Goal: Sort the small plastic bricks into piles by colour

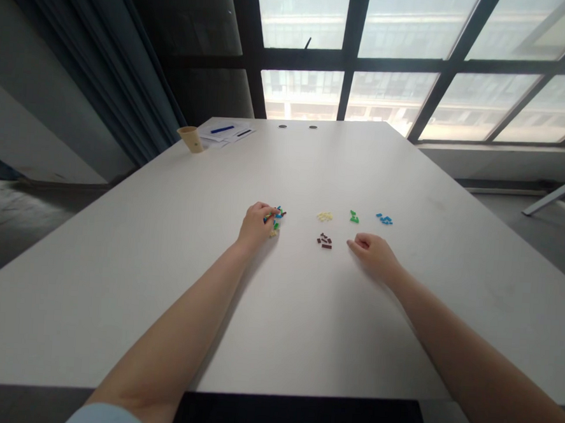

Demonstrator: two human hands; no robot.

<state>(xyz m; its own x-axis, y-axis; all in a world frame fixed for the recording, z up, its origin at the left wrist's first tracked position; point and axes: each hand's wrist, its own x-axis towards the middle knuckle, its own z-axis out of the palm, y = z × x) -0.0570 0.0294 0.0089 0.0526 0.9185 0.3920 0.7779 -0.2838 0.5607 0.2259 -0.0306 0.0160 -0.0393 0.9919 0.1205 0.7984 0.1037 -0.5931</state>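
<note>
At the mixed pile of small coloured building bricks (276, 226), my left hand (257, 224) reaches over from the left. Its fingers are bent and slightly apart, touching the pile and covering part of it; no brick shows clearly gripped. My right hand (374, 253) rests on the table with its fingers curled in and one digit pointing left, with nothing visible in it. Just left of that hand lie several dark brown bricks (326, 241). Beyond are separate groups of pale yellow bricks (325, 216), green bricks (353, 216) and blue bricks (384, 219).
The white table (275, 326) stretches out toward large windows. At its far left stand a tan paper cup (191, 139) and some papers (227, 133) with a blue pen (222, 129) on them. Two round dark discs (298, 127) sit near the far edge.
</note>
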